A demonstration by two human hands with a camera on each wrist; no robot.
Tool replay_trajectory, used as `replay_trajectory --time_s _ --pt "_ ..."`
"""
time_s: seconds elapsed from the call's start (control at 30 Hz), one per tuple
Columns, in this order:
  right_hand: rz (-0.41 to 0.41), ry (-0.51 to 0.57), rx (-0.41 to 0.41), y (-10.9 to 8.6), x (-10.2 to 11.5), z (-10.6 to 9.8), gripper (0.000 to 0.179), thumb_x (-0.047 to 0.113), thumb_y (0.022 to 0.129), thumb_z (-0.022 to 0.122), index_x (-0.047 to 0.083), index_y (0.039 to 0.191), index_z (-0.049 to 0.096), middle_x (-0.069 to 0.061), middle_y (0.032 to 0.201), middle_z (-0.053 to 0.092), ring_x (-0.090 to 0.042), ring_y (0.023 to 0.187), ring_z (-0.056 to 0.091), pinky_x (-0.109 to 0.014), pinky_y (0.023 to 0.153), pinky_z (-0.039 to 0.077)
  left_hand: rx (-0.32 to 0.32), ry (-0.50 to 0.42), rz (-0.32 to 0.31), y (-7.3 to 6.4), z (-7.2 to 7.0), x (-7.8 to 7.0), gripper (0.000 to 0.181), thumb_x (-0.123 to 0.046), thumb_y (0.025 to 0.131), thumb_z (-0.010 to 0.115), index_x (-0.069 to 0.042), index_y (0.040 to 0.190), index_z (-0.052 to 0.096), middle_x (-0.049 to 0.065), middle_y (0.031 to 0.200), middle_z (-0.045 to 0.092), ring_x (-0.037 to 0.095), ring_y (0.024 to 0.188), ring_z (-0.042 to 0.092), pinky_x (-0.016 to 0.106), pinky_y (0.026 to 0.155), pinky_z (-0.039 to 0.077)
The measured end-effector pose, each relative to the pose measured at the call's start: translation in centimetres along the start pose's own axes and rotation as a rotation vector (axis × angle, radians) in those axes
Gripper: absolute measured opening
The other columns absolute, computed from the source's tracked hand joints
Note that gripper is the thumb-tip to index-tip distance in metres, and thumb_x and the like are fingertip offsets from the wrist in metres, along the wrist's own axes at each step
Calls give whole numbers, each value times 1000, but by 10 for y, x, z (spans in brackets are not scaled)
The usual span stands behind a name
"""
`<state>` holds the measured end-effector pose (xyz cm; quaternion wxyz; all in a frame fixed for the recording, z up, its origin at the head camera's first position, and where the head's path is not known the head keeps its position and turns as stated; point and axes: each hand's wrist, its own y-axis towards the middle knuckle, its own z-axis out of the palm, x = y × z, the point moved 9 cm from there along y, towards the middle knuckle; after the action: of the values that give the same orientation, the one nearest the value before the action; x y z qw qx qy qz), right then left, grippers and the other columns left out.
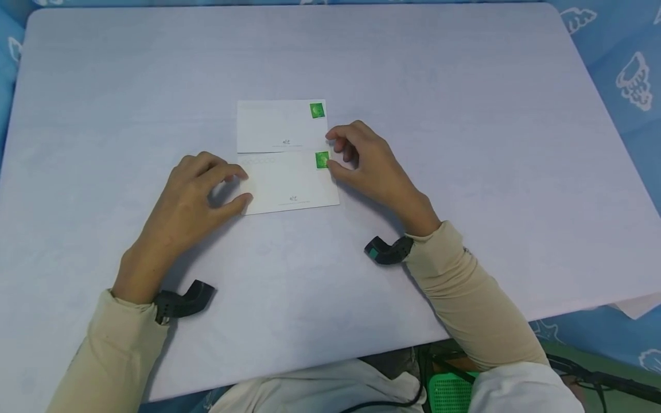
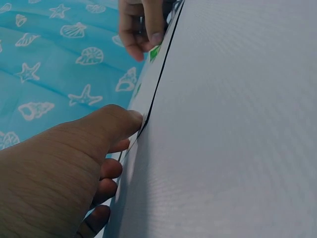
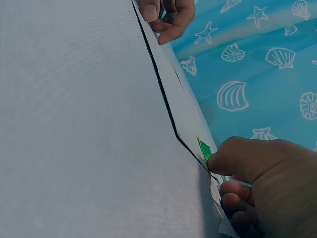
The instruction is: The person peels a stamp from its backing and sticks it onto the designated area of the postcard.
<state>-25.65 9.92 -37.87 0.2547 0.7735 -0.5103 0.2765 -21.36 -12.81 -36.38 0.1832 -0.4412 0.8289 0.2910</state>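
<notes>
Two white envelopes lie flat on the table, one above the other. The upper envelope (image 1: 273, 123) has a green stamp (image 1: 317, 110) at its top right corner. The lower envelope (image 1: 281, 183) lies slightly tilted, with another green stamp (image 1: 322, 160) at its top right. At the lower envelope's left edge, my left hand (image 1: 193, 192) rests its thumb and index fingertip, spread apart. My right hand (image 1: 369, 163) touches the lower stamp's right side with its thumb (image 3: 225, 156), while its index fingertip is at the upper envelope's right edge. Its other fingers are loosely bent.
A white cloth (image 1: 439, 103) covers the table, and blue seashell-patterned fabric (image 1: 632, 80) surrounds it. Black cameras sit on both wrists. Below the front edge are a green basket (image 1: 450, 393) and black cables (image 1: 594, 376).
</notes>
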Motion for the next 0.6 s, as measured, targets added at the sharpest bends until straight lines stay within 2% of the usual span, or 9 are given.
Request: replay_trajectory --time_s 0.07,0.27,0.37,0.47,0.6 --pt "-56 -16 -29 0 5 -2 30 11 83 64 8 112 58 1 96 49 -10 83 48 -22 70 42 -5 -2 -2 -1 -1 0 25 -18 74 76 -10 97 67 3 93 54 24 87 45 36 77 33" --pt "-305 -58 -195 -8 32 -16 17 4 83 60 5 98 67 -2 100 56 -12 92 52 -25 77 44 -9 -12 0 -3 0 -1 25 -18 75 76 -11 97 67 2 93 54 23 87 45 36 77 33" --pt "-396 -78 -204 -13 43 -15 14 3 84 59 4 93 69 -4 100 59 -15 96 54 -26 82 44 -14 -7 14 -3 0 -3 26 -18 74 76 -11 97 67 3 93 55 24 86 45 36 76 33" --pt "-413 -90 -171 -15 47 -11 13 2 84 59 5 91 70 -4 99 62 -15 95 55 -27 81 44 -18 0 16 -3 -1 -4 26 -17 74 76 -11 97 67 3 93 55 24 85 45 36 75 33" --pt "-370 -129 -127 -14 43 -7 14 3 85 60 6 91 72 -2 98 64 -13 95 56 -27 82 44 -15 4 13 -3 -1 -5 26 -17 74 76 -11 97 67 3 92 54 24 85 45 36 75 33"
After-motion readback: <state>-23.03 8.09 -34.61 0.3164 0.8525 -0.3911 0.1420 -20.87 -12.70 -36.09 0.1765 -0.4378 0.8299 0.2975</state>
